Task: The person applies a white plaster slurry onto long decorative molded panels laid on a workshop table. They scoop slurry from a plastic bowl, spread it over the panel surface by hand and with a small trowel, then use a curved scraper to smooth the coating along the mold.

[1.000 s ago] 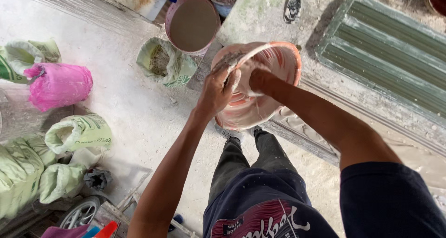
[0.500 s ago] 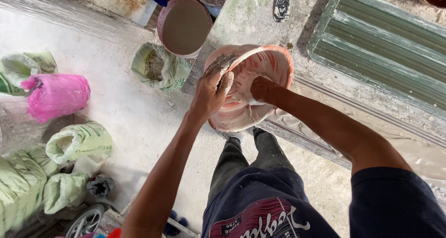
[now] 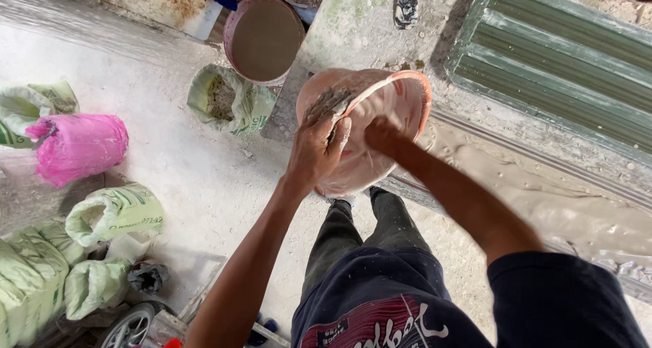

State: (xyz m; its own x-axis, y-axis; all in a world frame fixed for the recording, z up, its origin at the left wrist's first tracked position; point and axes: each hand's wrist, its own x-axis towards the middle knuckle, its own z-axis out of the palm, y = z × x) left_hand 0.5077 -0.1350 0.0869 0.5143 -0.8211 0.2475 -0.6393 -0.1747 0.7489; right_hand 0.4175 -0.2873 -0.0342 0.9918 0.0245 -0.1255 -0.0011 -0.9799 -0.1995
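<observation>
Over wet grey floor, centre frame: orange bucket (image 3: 380,134) tilted | left hand (image 3: 316,151) grasps near rim | right hand (image 3: 382,134) inside, grip hidden | likely light, stiff plastic, slippery with paste; rim seems best hold | green sack (image 3: 231,102) left.

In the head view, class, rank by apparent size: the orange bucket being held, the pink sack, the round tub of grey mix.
1. Orange bucket, though it is nearer the camera.
2. Pink sack and round tub look alike; unranked.
</observation>
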